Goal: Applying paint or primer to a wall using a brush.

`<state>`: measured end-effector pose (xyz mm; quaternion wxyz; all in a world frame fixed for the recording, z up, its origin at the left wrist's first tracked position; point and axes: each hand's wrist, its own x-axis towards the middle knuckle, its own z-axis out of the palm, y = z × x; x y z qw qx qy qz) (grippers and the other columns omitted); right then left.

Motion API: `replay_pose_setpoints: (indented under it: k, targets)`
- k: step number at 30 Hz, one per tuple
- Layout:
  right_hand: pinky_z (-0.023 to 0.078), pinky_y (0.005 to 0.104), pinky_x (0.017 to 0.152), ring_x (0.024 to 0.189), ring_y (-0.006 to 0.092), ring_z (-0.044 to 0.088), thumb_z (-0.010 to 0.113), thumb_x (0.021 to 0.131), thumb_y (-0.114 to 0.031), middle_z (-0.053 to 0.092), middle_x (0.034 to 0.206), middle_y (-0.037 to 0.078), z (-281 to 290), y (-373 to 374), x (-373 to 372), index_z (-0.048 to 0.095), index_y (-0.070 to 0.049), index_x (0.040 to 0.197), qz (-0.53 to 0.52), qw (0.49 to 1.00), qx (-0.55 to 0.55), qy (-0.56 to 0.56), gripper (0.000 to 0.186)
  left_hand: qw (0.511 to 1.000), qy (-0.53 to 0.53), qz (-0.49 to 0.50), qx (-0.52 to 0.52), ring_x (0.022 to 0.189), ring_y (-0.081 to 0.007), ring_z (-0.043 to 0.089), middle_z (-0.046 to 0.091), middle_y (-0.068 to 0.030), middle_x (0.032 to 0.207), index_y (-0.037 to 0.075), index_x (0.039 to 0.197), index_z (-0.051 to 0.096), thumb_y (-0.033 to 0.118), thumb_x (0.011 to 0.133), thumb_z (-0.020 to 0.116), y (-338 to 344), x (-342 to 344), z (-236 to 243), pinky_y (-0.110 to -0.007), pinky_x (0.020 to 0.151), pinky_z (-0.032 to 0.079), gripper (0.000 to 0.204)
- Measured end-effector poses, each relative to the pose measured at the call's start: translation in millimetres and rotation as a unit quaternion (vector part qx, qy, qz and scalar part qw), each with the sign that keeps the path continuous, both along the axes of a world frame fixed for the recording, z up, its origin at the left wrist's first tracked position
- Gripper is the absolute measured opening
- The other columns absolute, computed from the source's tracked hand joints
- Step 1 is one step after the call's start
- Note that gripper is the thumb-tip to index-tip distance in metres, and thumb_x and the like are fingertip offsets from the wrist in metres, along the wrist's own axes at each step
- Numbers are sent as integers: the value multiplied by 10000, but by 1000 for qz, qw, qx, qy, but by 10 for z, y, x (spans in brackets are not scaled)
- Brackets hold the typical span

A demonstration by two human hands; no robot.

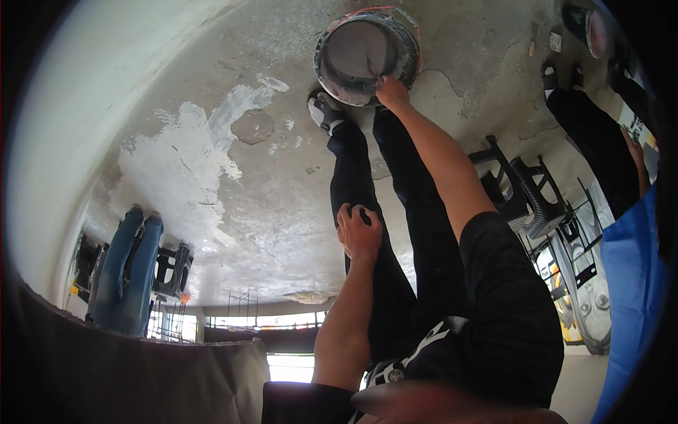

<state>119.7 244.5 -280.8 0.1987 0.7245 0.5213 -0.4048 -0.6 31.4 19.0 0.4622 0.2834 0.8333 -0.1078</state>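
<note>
A round black bucket (408, 62) stands on the floor in front of my feet, with smooth grey wet mix (353, 48) inside. My right hand (392, 92) is closed at its near rim, around a thin dark tool (370, 66) that dips into the mix. Whether this is a trowel or a stick I cannot tell. On my left leg, around the knee of the black trousers (351, 166), rests my left hand (360, 230). Its fingers are bent loosely and apart, with nothing visible in them. My left shoe (325, 113) is just short of the bucket.
White smears (180, 159) mark the grey floor to the left. Black plastic chairs (540, 194) stand at the right. A person in dark trousers (590, 148) is beyond them, and someone in jeans (127, 272) is at the left. A small tool (533, 39) lies far right.
</note>
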Motion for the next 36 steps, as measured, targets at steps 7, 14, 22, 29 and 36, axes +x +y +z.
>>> replay_pose_setpoints:
  k: [7,14,22,29,36]
  targets:
    - [530,515,897,1084,420,651,603,943,-385,703,1147,194,-115,-137,-132,679,-75,1179,22,997,-7,69,397,1000,-11,5,-6,1279,-333,512,527,-127,1349,90,1116,685,310,926,570,42,29,22,-474,1032,439,313]
    - [508,471,975,1165,423,614,574,960,-411,677,1187,249,-73,126,-246,691,-105,1250,-40,995,7,91,437,1000,-9,14,2,1292,-336,491,527,-161,1358,61,1110,680,287,921,569,21,2,3,-475,1025,428,315]
    - [531,478,956,1162,381,640,566,965,-363,669,1277,161,4,441,-198,629,-196,1356,-156,984,74,-33,429,1000,8,14,21,1279,-333,500,537,-160,1342,58,1090,685,287,914,579,-75,-10,-9,-469,1009,435,308]
    - [538,479,938,1130,379,655,554,957,-325,696,1212,162,54,257,-229,616,-210,1372,-48,997,64,3,436,999,18,10,26,1258,-326,511,544,-152,1318,58,1086,686,285,910,584,-136,11,-16,-461,987,439,305]
    - [566,467,810,1056,355,692,561,950,-257,716,1170,159,-207,14,-305,628,-246,1359,-115,989,75,55,415,999,7,10,34,1265,-325,506,542,-152,1322,57,1091,684,288,907,588,-97,139,-28,-463,990,437,310]
